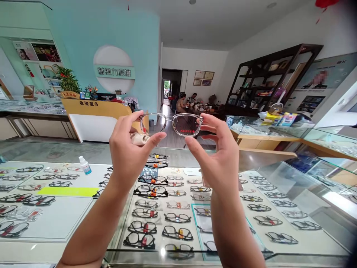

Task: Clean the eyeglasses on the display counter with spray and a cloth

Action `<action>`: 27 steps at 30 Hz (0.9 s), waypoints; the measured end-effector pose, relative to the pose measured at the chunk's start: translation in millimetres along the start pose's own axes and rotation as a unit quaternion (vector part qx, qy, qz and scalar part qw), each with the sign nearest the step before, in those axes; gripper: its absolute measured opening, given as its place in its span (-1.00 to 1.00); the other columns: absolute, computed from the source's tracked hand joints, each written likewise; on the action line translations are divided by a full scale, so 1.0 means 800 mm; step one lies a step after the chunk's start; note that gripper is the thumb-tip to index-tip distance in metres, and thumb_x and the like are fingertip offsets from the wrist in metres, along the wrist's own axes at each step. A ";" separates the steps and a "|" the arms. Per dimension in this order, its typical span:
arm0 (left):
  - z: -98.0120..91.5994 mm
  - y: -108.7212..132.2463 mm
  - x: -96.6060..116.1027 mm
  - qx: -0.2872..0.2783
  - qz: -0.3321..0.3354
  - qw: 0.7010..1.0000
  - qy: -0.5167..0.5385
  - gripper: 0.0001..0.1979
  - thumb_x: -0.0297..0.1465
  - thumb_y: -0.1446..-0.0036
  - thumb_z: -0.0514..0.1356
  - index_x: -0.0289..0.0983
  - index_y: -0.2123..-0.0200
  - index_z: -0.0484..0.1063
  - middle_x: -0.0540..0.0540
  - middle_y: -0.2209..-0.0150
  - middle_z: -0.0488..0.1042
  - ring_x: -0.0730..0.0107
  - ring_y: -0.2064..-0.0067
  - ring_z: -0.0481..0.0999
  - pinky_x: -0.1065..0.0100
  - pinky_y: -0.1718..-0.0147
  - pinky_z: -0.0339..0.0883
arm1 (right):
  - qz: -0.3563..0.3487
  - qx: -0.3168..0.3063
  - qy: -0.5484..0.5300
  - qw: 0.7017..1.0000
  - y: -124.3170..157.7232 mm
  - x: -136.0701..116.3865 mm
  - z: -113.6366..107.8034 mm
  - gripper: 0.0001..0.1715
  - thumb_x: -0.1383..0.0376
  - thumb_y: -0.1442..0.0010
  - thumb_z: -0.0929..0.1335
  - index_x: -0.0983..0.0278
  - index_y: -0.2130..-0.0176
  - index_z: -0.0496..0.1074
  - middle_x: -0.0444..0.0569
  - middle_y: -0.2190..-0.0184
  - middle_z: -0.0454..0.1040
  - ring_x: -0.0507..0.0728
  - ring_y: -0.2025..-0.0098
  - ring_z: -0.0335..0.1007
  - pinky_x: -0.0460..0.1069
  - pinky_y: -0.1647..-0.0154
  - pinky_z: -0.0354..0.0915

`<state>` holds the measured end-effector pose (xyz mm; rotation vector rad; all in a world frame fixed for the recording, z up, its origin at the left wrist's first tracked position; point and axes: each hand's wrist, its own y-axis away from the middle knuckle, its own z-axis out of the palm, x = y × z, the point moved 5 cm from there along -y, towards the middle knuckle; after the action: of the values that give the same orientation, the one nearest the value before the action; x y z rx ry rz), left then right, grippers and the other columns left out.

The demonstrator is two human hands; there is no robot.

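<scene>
I hold a pair of clear-framed glasses [171, 124] up in front of me, above a glass display counter [290, 193]. My left hand [129, 152] pinches the left side of the frame between thumb and fingers, with a small pale cloth [139, 139] tucked in the palm. On the other side, my right hand [219, 152] grips the right end of the frame with thumb below and fingers above. The right lens carries a small red print.
Under the counter glass lie rows of several spectacle frames [150, 190]. A small white bottle with a blue base [84, 165] stands on the counter at left. A yellow reception desk [96, 111], a dark shelf unit [267, 78] and seated people [185, 102] are farther back.
</scene>
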<state>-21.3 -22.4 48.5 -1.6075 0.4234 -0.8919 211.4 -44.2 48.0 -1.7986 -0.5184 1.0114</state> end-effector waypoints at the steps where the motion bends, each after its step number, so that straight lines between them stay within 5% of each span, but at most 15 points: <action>1: -0.001 0.000 0.000 -0.004 -0.002 1.000 0.002 -0.33 0.16 -0.23 0.48 -0.14 -0.22 0.62 -0.16 0.03 0.65 0.23 0.17 0.59 0.16 0.12 0.58 | 0.006 -0.003 -0.004 1.000 0.000 0.002 0.000 -0.34 0.08 -0.40 0.50 0.00 -0.40 0.45 0.07 -0.27 0.59 0.32 -0.22 0.59 0.29 -0.17 0.56; 13: 0.017 0.005 -0.018 -0.022 -0.022 0.999 0.040 -0.32 0.11 -0.26 0.48 -0.06 -0.32 0.59 -0.16 -0.07 0.67 0.20 0.14 0.66 0.15 0.25 0.60 | 0.064 -0.047 -0.040 0.996 -0.015 0.034 -0.003 -0.39 0.12 -0.35 0.54 0.06 -0.33 0.53 0.07 -0.25 0.66 0.35 -0.27 0.62 0.29 -0.17 0.62; 21: 0.023 0.006 -0.021 -0.009 -0.016 0.999 0.030 -0.34 0.12 -0.22 0.51 -0.06 -0.26 0.65 -0.16 -0.14 0.69 0.08 -0.06 0.69 0.03 -0.01 0.64 | 0.074 -0.061 -0.038 0.995 -0.017 0.046 0.001 -0.37 0.08 -0.35 0.56 0.06 -0.35 0.61 0.07 -0.24 0.70 0.43 -0.30 0.64 0.44 -0.22 0.63; 27: 0.015 0.002 -0.017 -0.025 -0.032 0.999 0.024 -0.40 0.11 -0.23 0.51 0.05 -0.25 0.66 -0.16 -0.10 0.70 0.01 -0.11 0.68 0.00 0.14 0.69 | 0.075 -0.054 -0.015 0.996 -0.013 0.037 0.005 -0.39 0.06 -0.36 0.56 0.07 -0.33 0.63 0.09 -0.21 0.72 0.42 -0.27 0.66 0.43 -0.23 0.63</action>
<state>-20.5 -5.2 42.5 -1.6555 0.4315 -0.9769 226.0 -16.0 44.4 -1.9436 -0.4701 1.1330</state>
